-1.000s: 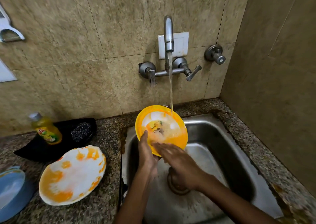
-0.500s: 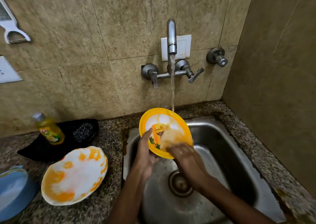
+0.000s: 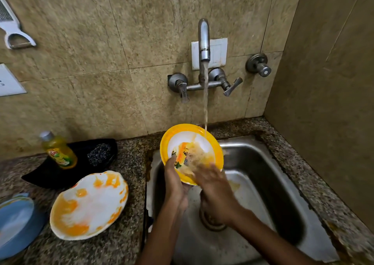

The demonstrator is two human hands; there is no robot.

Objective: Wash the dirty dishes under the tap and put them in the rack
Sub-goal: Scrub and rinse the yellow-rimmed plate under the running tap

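Note:
A small plate with a yellow rim [image 3: 188,132] is tilted over the steel sink [image 3: 263,175], and water from the tap [image 3: 204,40] lands on its upper right part. My left hand [image 3: 175,181] grips its lower left edge, thumb on the face. My right hand [image 3: 212,181] lies on the wet lower face with blurred fingers spread flat. A dirty white plate with orange smears [image 3: 89,206] lies on the counter to the left. A blue plate [image 3: 16,224] sits at the far left edge.
A yellow dish soap bottle [image 3: 58,150] and a steel scrubber [image 3: 99,154] rest on a black tray [image 3: 40,175] by the wall. Two tap handles [image 3: 230,86] stick out under the spout. A side wall closes the right. No rack is in view.
My right hand has kept rubbing across the plate's face, shifting slightly. The plate stays under the stream in my left hand. The view has tilted a little.

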